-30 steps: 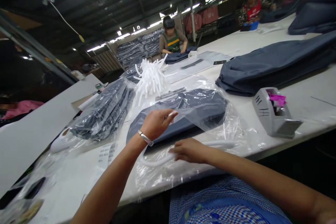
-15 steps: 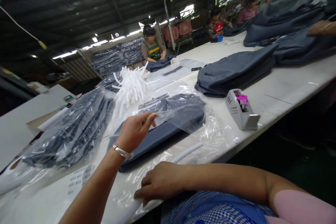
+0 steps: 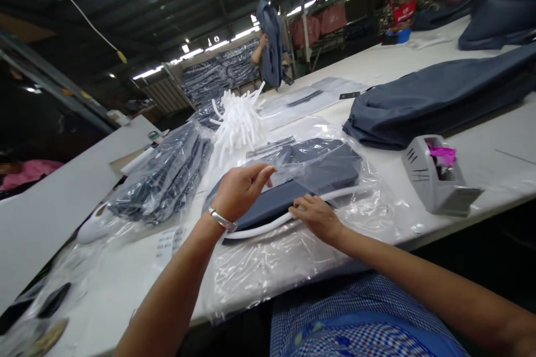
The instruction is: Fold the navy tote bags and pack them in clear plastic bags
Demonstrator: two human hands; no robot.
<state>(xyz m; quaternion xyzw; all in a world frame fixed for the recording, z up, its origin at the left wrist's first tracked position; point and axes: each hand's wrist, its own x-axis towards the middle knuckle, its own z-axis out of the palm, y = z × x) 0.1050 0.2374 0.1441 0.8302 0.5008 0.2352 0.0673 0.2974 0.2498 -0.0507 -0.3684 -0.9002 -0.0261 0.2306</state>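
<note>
In the head view a dark blue fabric bag point(image 3: 268, 205) lies folded on the table, partly inside a clear plastic bag point(image 3: 251, 268). My left hand point(image 3: 239, 192), with a silver bracelet at the wrist, pinches the upper film of the plastic bag and lifts it above the fabric. My right hand point(image 3: 317, 216) has its fingers closed round a long white foam tube point(image 3: 260, 230), which lies along the near edge of the fabric bag. The tube's right end runs under clear film; its left end reaches below my left wrist.
White foam tubes point(image 3: 240, 117) stand in a bunch behind. Plastic-wrapped bags point(image 3: 163, 173) lie left, another dark blue bag point(image 3: 427, 100) right. A grey tape dispenser point(image 3: 422, 178) sits near the front edge. Across the table, a person holds up a bag point(image 3: 270, 44).
My right hand has moved forward, bringing the white tube against the fabric bag's near edge. My left hand still pinches the film. The person opposite has raised a bag upright. The view has shifted.
</note>
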